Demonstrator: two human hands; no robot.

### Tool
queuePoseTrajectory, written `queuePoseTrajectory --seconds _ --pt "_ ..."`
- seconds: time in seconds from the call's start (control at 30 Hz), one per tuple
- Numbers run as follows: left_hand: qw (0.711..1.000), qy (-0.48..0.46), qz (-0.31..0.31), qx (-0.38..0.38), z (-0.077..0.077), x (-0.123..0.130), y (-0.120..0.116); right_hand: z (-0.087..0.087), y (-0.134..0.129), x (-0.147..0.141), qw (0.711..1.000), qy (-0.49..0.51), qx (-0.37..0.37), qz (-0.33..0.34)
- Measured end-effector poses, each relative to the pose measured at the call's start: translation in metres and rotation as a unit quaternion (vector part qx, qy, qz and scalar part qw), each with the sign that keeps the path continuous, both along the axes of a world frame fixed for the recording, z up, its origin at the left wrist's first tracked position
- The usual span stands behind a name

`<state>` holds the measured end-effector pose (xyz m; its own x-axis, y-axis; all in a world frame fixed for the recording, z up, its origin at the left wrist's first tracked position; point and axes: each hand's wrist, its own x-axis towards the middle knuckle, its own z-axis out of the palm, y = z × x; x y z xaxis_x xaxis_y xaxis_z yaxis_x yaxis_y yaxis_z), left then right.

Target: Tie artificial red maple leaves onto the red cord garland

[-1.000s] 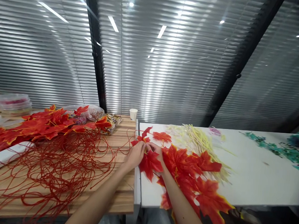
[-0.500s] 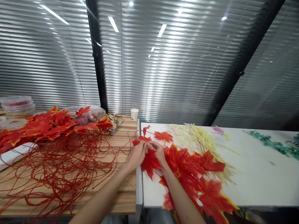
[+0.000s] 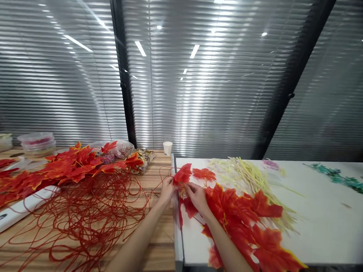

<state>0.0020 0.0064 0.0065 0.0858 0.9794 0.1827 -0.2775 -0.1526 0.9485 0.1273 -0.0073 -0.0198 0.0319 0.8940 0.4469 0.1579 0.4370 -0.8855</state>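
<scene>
Since the earlier frame the red leaf (image 3: 182, 175) that lay flat under the fingers now stands raised between the two hands, and both hands sit a little farther right, at the seam where the wooden table (image 3: 151, 248) meets the white table (image 3: 323, 224). To the left, a loose tangle of red cord (image 3: 83, 212) sprawls over the wood, with a heap of red leaves (image 3: 61, 166) beyond it, a white power strip (image 3: 16, 210) at its near left edge, and clear tubs (image 3: 37, 142) at the far left. A small paper cup (image 3: 167, 148) stands at the far edge by the seam. On the white table a spread of red and orange leaves (image 3: 249, 233) runs from just beside the right forearm to the near right corner, pale yellow stems (image 3: 252, 178) lie beyond it, and green sprigs (image 3: 340, 179) lie far right. The left hand (image 3: 167, 189) has its fingers closed on the lower left edge of the raised leaf, where a strand of cord runs in from the tangle. The right hand (image 3: 197, 197) pinches at the leaf's base from the right; whether it grips leaf or cord is too small to tell
</scene>
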Motion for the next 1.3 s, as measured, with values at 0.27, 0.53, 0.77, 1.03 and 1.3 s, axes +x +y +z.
queuePoseTrajectory --seconds 0.27,0.53,0.77,1.03,1.3 --pt "0.996 0.047 0.043 0.065 0.007 -0.007 -0.005 0.001 -0.005 -0.004 0.998 -0.048 0.030 0.012" --pt "0.998 0.042 0.039 0.041 -0.001 -0.002 0.002 -0.007 0.000 -0.003 0.998 -0.060 0.028 -0.016" --pt "0.997 -0.075 -0.005 -0.028 0.007 -0.003 -0.001 -0.013 0.005 0.001 0.998 0.012 -0.029 -0.054" --pt "0.982 -0.186 -0.013 -0.012 0.030 -0.016 -0.003 -0.005 0.001 0.007 0.983 0.068 0.021 -0.171" --pt "0.966 -0.260 -0.005 -0.011 0.039 -0.025 0.000 0.026 -0.002 0.030 0.933 0.264 0.031 -0.244"
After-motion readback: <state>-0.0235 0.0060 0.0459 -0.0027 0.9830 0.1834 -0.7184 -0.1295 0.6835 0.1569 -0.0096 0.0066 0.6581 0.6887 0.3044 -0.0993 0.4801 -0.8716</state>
